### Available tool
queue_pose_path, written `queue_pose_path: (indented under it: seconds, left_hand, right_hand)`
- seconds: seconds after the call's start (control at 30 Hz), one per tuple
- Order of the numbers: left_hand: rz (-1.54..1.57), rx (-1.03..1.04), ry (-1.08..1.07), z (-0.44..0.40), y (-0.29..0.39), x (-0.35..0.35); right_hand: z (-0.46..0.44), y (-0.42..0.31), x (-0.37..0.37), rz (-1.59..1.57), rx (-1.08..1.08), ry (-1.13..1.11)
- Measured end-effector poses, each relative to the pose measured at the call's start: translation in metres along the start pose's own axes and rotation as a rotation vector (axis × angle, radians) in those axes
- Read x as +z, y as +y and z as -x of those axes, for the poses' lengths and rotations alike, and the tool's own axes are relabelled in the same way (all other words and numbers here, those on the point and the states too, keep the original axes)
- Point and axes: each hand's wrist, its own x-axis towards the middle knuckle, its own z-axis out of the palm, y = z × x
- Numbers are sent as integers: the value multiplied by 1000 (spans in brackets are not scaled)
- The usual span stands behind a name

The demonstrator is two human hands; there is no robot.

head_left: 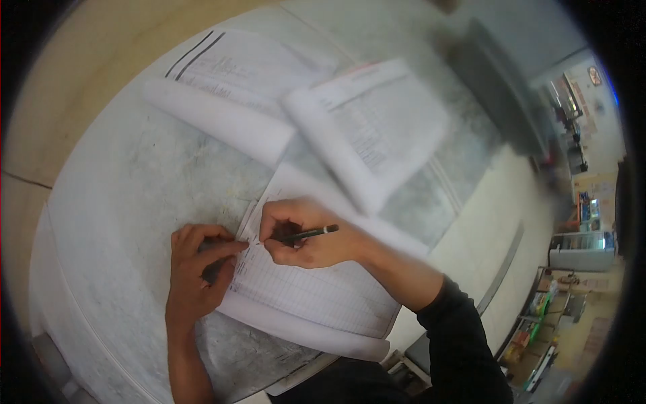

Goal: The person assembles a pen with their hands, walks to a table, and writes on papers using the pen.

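My right hand (328, 248) is closed around a dark pen (317, 233) with a pale band near its back end. The pen's tip points down at a printed form (306, 289) with a ruled grid, and this hand rests over the upper part of the sheet. To the left, my left hand (192, 273) has its fingers apart, with the index finger stretched onto the form's left edge close to the pen tip. The form's near edge curls up into a roll (303, 330).
Farther back on the grey table (168, 168) lie two more curled paper stacks, one at left (222, 121) and one at right (383, 128). A dark grey bench-like object (498, 87) stands beyond. Shelves with goods (538, 316) line the far right.
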Motion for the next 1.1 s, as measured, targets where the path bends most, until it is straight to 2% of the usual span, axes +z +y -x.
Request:
queue_pose_path:
  seconds: [0.1, 0.13, 0.27, 0.5, 0.63, 0.67, 0.7, 0.87, 1.0, 1.1]
  left_hand:
    - [-10, 4, 8, 0, -1, 1]
    - [-11, -10, 7, 0, -1, 0]
    - [4, -30, -8, 1, -1, 0]
    - [20, -38, -15, 0, 1, 0]
    - [-17, -61, -30, 2, 1, -1]
    - [-9, -60, -32, 1, 0, 0]
    - [5, -57, -33, 2, -1, 2]
    - [-5, -59, -31, 6, -7, 8]
    - [40, -75, 15, 6, -7, 7]
    - [47, -63, 17, 4, -7, 7]
  right_hand:
    - [1, 0, 2, -17, 44, -4]
    - [1, 2, 4, 41, -35, 17]
    - [0, -7, 2, 158, 7, 18]
    - [0, -4, 0, 174, 9, -4]
    - [1, 3, -2, 101, -18, -3]
    - [2, 1, -3, 18, 36, 8]
    - [2, 0, -9, 107, 6, -1]
    - [6, -3, -21, 190, 47, 117]
    - [5, -15, -12, 189, 44, 103]
    - [-1, -17, -5, 285, 17, -22]
